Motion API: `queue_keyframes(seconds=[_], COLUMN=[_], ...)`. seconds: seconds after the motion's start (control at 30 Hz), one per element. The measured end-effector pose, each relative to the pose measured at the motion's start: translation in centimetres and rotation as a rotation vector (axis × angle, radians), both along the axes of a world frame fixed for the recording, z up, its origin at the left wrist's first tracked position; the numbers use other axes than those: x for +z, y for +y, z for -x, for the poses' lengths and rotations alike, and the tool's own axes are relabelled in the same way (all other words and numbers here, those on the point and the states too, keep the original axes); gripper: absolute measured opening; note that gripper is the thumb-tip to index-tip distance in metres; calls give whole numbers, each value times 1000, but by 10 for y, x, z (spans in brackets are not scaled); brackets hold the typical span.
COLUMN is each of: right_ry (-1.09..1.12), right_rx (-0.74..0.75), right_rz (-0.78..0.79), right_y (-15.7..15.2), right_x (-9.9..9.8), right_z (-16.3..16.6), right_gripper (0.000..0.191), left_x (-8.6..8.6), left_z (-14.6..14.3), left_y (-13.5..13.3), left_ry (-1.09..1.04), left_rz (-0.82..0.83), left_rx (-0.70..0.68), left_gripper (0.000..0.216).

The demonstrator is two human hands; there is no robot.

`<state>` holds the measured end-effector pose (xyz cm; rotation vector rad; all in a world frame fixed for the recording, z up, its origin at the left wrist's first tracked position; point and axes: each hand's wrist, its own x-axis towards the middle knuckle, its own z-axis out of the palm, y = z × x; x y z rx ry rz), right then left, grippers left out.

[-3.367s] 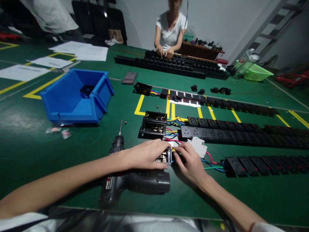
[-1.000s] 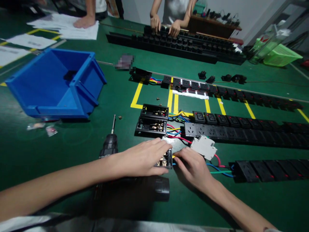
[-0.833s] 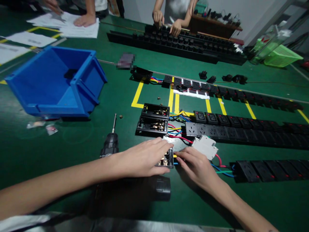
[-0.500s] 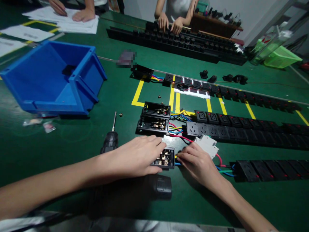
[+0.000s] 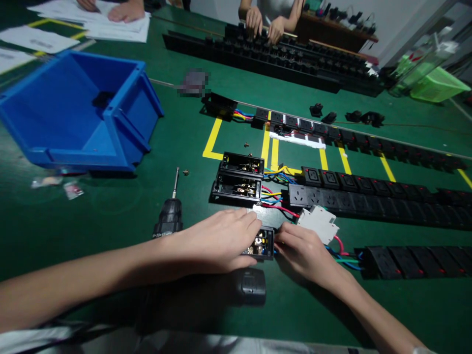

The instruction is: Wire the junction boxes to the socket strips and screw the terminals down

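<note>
My left hand [image 5: 217,241] lies over a small black terminal box [image 5: 261,243] with brass contacts, fingers curled round it and holding it on the green table [image 5: 110,216]. My right hand [image 5: 300,250] pinches the coloured wires where they enter the box's right side. A white circuit breaker [image 5: 317,223] lies just beyond my right hand, wired to a black socket strip [image 5: 413,260]. A black cordless screwdriver [image 5: 173,219] lies under my left forearm, bit pointing away.
Two more open terminal boxes [image 5: 239,179] with socket strips [image 5: 368,196] lie beyond. A blue bin [image 5: 77,118] stands at the left. Loose screws [image 5: 185,172] dot the table. Another person's hands [image 5: 265,27] work on long black strips [image 5: 280,59] at the far side; a green basket [image 5: 437,83] sits far right.
The terminal box has slid slightly right under my left hand, and my right hand stays pinched at its wire side. The view has tilted down a little.
</note>
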<state>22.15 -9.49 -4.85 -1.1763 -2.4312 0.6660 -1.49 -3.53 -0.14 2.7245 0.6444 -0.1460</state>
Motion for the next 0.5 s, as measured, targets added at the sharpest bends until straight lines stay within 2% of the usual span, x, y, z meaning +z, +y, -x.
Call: queue_keyframes(seconds=[0.2,0.5], right_ry=[37,-277], right_rx=[-25,-38], right_rz=[10,-97], right_y=[-1,-3], right_x=[2,11], right_z=[-2,-23], right_gripper=[15,18], left_x=[-3,-3], left_z=[0,0], left_y=[-1,3], left_ry=[-5,-28], left_rz=[2,75], left_rx=[16,54], left_gripper=[46,47])
